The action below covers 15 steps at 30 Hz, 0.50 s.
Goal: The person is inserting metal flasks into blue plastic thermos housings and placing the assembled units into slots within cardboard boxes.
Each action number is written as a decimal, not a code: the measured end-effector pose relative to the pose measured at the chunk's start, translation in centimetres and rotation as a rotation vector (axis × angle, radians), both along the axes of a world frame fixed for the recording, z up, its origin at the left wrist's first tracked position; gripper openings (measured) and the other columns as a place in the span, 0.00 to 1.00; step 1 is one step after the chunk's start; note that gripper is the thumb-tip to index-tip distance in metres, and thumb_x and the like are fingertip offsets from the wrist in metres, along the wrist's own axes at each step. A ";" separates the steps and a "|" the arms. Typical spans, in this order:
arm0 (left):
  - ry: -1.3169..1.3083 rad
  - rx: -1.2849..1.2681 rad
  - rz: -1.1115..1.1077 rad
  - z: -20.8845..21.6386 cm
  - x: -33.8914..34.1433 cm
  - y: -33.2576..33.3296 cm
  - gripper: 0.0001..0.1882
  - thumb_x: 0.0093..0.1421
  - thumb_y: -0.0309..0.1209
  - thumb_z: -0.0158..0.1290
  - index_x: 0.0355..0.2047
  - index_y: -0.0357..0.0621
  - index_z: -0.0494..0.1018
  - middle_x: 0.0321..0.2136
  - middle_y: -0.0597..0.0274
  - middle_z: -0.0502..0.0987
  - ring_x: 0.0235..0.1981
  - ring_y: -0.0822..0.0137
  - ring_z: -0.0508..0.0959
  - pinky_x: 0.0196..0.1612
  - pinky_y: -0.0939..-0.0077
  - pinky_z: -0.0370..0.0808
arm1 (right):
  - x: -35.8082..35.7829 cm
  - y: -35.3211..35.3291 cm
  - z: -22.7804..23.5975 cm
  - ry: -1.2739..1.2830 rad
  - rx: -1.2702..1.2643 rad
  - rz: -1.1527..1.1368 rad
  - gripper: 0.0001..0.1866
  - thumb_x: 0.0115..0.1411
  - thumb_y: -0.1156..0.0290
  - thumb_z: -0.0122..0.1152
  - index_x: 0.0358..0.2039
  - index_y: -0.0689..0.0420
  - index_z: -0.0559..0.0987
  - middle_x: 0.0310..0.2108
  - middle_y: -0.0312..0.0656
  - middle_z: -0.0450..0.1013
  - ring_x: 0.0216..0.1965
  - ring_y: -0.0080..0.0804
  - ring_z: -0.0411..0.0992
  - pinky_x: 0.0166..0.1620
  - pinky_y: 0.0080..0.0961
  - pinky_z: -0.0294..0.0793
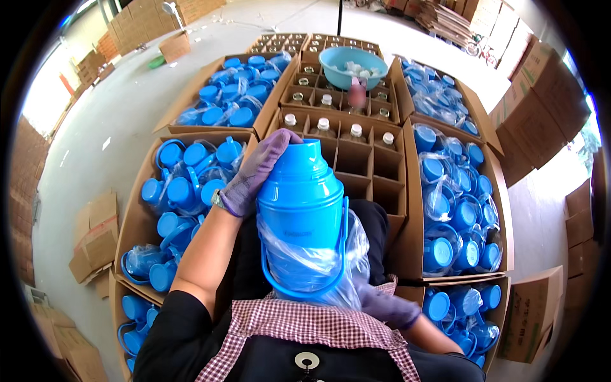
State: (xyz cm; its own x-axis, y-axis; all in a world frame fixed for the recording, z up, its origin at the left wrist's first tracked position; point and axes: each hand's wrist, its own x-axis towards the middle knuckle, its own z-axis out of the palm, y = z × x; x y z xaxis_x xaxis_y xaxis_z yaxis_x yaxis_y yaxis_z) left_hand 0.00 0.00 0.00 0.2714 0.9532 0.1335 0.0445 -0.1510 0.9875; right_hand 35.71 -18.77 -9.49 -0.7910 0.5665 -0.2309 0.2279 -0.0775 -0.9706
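So the fingers of the left hand [253, 178], in a purple glove, are together and bent over the shoulder of a bright blue, glossy plastic thermos-style flask [299, 219], tips up by its neck. The right hand [391, 309], same purple glove, is low by the flask's other side; it's blurry and partly covered, so I can't tell if those fingers are apart or closed.

The flask is front and centre over the lap, just ahead of the checked apron [267, 318]. Stepped, narrowing top, rounded shoulder, wide body with a small dark marking, blue loop handle [344, 235] hanging down the front. A crinkly clear plastic bag [361, 248] is bunched around its lower half.

Right beyond it there's a divided cardboard box [406, 162] with clear, white-capped bottles [323, 125] along its far row. Behind that, another divided carton [396, 105] holds more clear bottles, with a round light-blue basin [330, 69] of white bits [356, 69] on top.

Both sides are lined with open cartons: the near-left carton [135, 219] and the right-hand carton [405, 254] are packed with blue plastic flask bodies [180, 191], lots of them in clear film.
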 end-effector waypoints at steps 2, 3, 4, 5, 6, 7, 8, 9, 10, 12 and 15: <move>0.036 0.021 -0.073 -1.1 1.7 -0.1 0.29 0.74 0.60 0.45 0.53 0.46 0.75 0.48 0.64 0.79 0.49 0.74 0.76 0.57 0.76 0.73 | 4.4 2.9 6.8 -0.393 0.053 0.266 0.27 0.69 0.61 0.65 0.65 0.57 0.74 0.60 0.49 0.74 0.64 0.46 0.71 0.66 0.35 0.70; 0.017 0.014 -0.076 0.2 0.9 2.3 0.29 0.75 0.60 0.45 0.53 0.46 0.74 0.47 0.64 0.79 0.49 0.74 0.76 0.57 0.76 0.73 | 4.4 8.5 8.2 -0.542 0.101 0.373 0.24 0.68 0.63 0.65 0.61 0.59 0.77 0.58 0.50 0.75 0.62 0.44 0.72 0.65 0.35 0.71; -0.050 -0.085 -0.073 -1.0 1.7 1.7 0.29 0.75 0.60 0.44 0.53 0.46 0.74 0.47 0.64 0.79 0.49 0.74 0.77 0.57 0.76 0.73 | 5.3 9.7 9.4 -0.443 0.285 0.164 0.24 0.65 0.64 0.66 0.60 0.60 0.78 0.57 0.51 0.75 0.61 0.45 0.73 0.64 0.36 0.71; -0.106 -0.094 -0.062 -0.2 1.8 2.8 0.29 0.75 0.60 0.43 0.52 0.46 0.74 0.46 0.64 0.79 0.49 0.74 0.77 0.57 0.75 0.74 | 5.5 12.5 10.9 -0.336 0.554 -0.060 0.24 0.63 0.65 0.67 0.58 0.61 0.79 0.57 0.52 0.75 0.60 0.46 0.73 0.63 0.37 0.72; -0.147 -0.158 -0.139 -1.1 1.9 3.4 0.34 0.75 0.62 0.41 0.61 0.44 0.71 0.53 0.61 0.78 0.55 0.70 0.77 0.62 0.71 0.72 | 3.3 14.2 11.4 -0.200 0.736 -0.373 0.25 0.61 0.65 0.67 0.57 0.61 0.79 0.57 0.53 0.75 0.61 0.48 0.73 0.64 0.41 0.71; -0.141 -0.135 -0.128 -2.4 2.1 3.7 0.37 0.75 0.63 0.40 0.65 0.44 0.68 0.57 0.59 0.76 0.58 0.68 0.75 0.64 0.70 0.70 | -0.4 15.1 11.2 -0.054 0.903 -0.694 0.25 0.60 0.65 0.67 0.56 0.61 0.80 0.56 0.54 0.75 0.61 0.51 0.73 0.64 0.44 0.70; -0.115 -0.078 -0.115 -2.7 1.9 4.5 0.39 0.74 0.64 0.39 0.68 0.43 0.65 0.61 0.57 0.73 0.62 0.66 0.73 0.67 0.68 0.69 | -3.5 16.4 10.2 0.078 1.025 -0.593 0.26 0.60 0.63 0.67 0.58 0.60 0.79 0.58 0.53 0.74 0.63 0.53 0.71 0.66 0.49 0.67; -0.092 -0.030 -0.111 -3.3 2.0 5.3 0.42 0.74 0.64 0.38 0.72 0.42 0.62 0.65 0.55 0.71 0.65 0.64 0.71 0.69 0.66 0.67 | -6.1 17.3 9.1 0.202 1.136 -0.496 0.28 0.61 0.62 0.67 0.60 0.59 0.78 0.60 0.53 0.74 0.65 0.56 0.69 0.69 0.53 0.63; -0.258 -0.120 -0.200 -5.6 0.9 5.7 0.47 0.74 0.66 0.36 0.77 0.41 0.51 0.73 0.52 0.61 0.72 0.59 0.63 0.73 0.62 0.61 | -8.8 17.4 8.7 0.111 1.148 -0.373 0.30 0.61 0.60 0.67 0.62 0.58 0.77 0.62 0.51 0.72 0.67 0.56 0.67 0.71 0.57 0.58; -0.432 -0.329 -0.305 -7.8 -0.2 5.6 0.45 0.74 0.63 0.39 0.76 0.39 0.53 0.74 0.52 0.60 0.72 0.60 0.62 0.74 0.63 0.59 | -11.7 16.9 7.4 -0.137 1.160 -0.267 0.35 0.60 0.57 0.68 0.67 0.55 0.73 0.69 0.48 0.67 0.73 0.56 0.60 0.75 0.61 0.46; -0.305 -0.135 -0.121 -10.7 0.4 2.4 0.53 0.69 0.67 0.47 0.76 0.34 0.51 0.73 0.50 0.61 0.73 0.61 0.61 0.74 0.62 0.58 | -8.3 19.1 3.1 0.018 1.087 -0.476 0.35 0.63 0.54 0.65 0.66 0.61 0.74 0.66 0.54 0.71 0.69 0.59 0.66 0.73 0.55 0.58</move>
State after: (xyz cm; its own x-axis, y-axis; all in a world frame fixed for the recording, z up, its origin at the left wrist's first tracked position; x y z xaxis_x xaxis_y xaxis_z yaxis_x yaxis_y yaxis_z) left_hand 0.36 2.42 -10.67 0.3503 0.9312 0.1008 -0.2661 -0.0042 0.9639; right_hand 27.42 0.30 -6.35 -0.4462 0.6968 0.5616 0.3849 0.7160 -0.5825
